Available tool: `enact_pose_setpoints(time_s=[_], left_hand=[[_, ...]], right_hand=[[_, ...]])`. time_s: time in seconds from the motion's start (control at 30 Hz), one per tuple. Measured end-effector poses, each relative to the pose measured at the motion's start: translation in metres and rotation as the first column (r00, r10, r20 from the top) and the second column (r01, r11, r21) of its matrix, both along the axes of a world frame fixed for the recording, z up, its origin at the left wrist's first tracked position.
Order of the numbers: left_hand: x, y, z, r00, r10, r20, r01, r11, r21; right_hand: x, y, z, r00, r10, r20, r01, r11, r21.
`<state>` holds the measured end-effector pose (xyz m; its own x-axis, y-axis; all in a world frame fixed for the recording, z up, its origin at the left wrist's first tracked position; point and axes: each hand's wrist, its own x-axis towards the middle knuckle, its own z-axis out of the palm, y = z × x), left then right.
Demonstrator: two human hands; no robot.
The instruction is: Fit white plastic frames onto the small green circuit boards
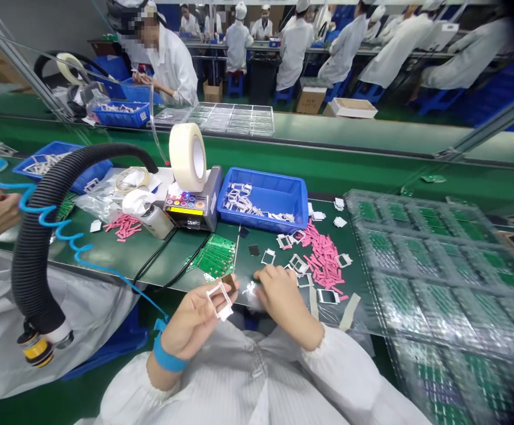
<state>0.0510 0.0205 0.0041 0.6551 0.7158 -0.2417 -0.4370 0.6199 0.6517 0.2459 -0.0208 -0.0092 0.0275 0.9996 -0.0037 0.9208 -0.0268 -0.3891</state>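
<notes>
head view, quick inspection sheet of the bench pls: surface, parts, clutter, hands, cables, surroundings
Surface: green bench top, loose parts scattered on it
Job's things: white frame and dark square piece, both at the left hand
Clutter: pink strips, circuit boards, tape roll standing on a control box
Hands: left holds the frame; right hand by the bench edge, grip unclear
Cables: blue coiled cord reaching the left wristband; black cables near the box
Surroundings: blue bin with white parts, clear trays at right, co-workers behind

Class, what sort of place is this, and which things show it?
Probably an electronics assembly workshop: green circuit boards lie on the bench, clear trays hold more, and white-coated people line the background.
</notes>
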Motion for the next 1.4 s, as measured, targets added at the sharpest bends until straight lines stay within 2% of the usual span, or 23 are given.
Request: enact_pose_setpoints(time_s=[0.07,0.1,0.2,0.23,0.3,0.37,0.4,0.47,0.53,0.6,0.63,0.7,0.73,0.8,0.83,0.87,0.93,1.0,1.07,1.17,1.3,1.4], left_hand=[[0.001,-0.004,0.004,0.998,-0.056,-0.015,0.056,0.998,0.033],[0.002,-0.006,0.006,0.996,-0.082,-0.020,0.083,0.995,0.048],[0.005,-0.010,0.014,0.985,-0.166,-0.042,0.169,0.980,0.101],[0.007,-0.011,0.016,0.981,-0.186,-0.048,0.191,0.975,0.114],[0.008,-0.012,0.020,0.978,-0.205,-0.040,0.209,0.972,0.110],[0.010,-0.011,0.024,0.978,-0.209,0.016,0.208,0.977,0.055],[0.010,-0.011,0.025,0.974,-0.217,0.060,0.217,0.976,0.015],[0.012,-0.011,0.028,0.954,-0.252,0.161,0.264,0.962,-0.063],[0.014,-0.011,0.032,0.928,-0.282,0.244,0.314,0.944,-0.103],[0.017,-0.012,0.035,0.912,-0.289,0.289,0.330,0.938,-0.102],[0.018,-0.012,0.036,0.910,-0.283,0.302,0.324,0.942,-0.094],[0.020,-0.014,0.039,0.904,-0.270,0.333,0.305,0.950,-0.059],[0.020,-0.015,0.040,0.898,-0.267,0.351,0.298,0.954,-0.038],[0.018,-0.016,0.041,0.895,-0.272,0.355,0.289,0.957,0.006],[0.017,-0.016,0.042,0.904,-0.271,0.330,0.277,0.960,0.030],[0.015,-0.015,0.043,0.921,-0.265,0.285,0.257,0.964,0.065],[0.010,-0.014,0.045,0.955,-0.250,0.160,0.221,0.959,0.178],[0.006,-0.013,0.047,0.967,-0.248,0.059,0.217,0.922,0.319],[0.003,-0.013,0.048,0.965,-0.264,-0.005,0.242,0.877,0.415],[0.001,-0.014,0.049,0.958,-0.284,-0.045,0.271,0.840,0.470],[0.001,-0.016,0.047,0.953,-0.295,-0.064,0.285,0.808,0.515],[0.003,-0.016,0.047,0.957,-0.282,-0.069,0.276,0.813,0.512]], right_hand=[[0.000,-0.005,0.020,0.992,0.105,-0.069,-0.096,0.987,0.129],[-0.001,-0.007,0.031,0.982,0.172,-0.084,-0.150,0.963,0.223],[-0.007,-0.012,0.058,0.960,0.281,-0.007,-0.246,0.854,0.459],[-0.009,-0.012,0.062,0.959,0.284,0.011,-0.252,0.832,0.494],[-0.010,-0.011,0.065,0.955,0.293,-0.049,-0.227,0.826,0.516],[-0.009,-0.011,0.063,0.921,0.321,-0.221,-0.174,0.847,0.502],[-0.008,-0.011,0.061,0.879,0.337,-0.339,-0.141,0.860,0.491],[-0.009,-0.012,0.055,0.710,0.361,-0.605,-0.071,0.891,0.448],[-0.012,-0.014,0.047,0.449,0.352,-0.821,-0.013,0.922,0.388],[-0.019,-0.016,0.040,0.198,0.325,-0.925,0.009,0.943,0.334],[-0.022,-0.017,0.037,0.106,0.314,-0.944,0.008,0.949,0.316],[-0.026,-0.019,0.034,0.004,0.308,-0.951,-0.004,0.951,0.308],[-0.027,-0.019,0.034,-0.005,0.311,-0.950,-0.016,0.950,0.311],[-0.025,-0.020,0.040,0.046,0.326,-0.944,-0.038,0.945,0.324],[-0.022,-0.021,0.044,0.108,0.333,-0.937,-0.033,0.943,0.332],[-0.020,-0.021,0.050,0.196,0.340,-0.920,-0.015,0.939,0.344],[-0.015,-0.022,0.064,0.438,0.355,-0.826,0.035,0.911,0.411],[-0.012,-0.022,0.076,0.687,0.352,-0.636,0.031,0.859,0.510],[-0.011,-0.022,0.084,0.834,0.323,-0.447,-0.013,0.822,0.569],[-0.013,-0.023,0.089,0.906,0.258,-0.336,-0.023,0.822,0.569],[-0.015,-0.025,0.086,0.920,0.216,-0.328,-0.001,0.836,0.548],[-0.015,-0.025,0.083,0.927,0.199,-0.316,0.013,0.829,0.560]])
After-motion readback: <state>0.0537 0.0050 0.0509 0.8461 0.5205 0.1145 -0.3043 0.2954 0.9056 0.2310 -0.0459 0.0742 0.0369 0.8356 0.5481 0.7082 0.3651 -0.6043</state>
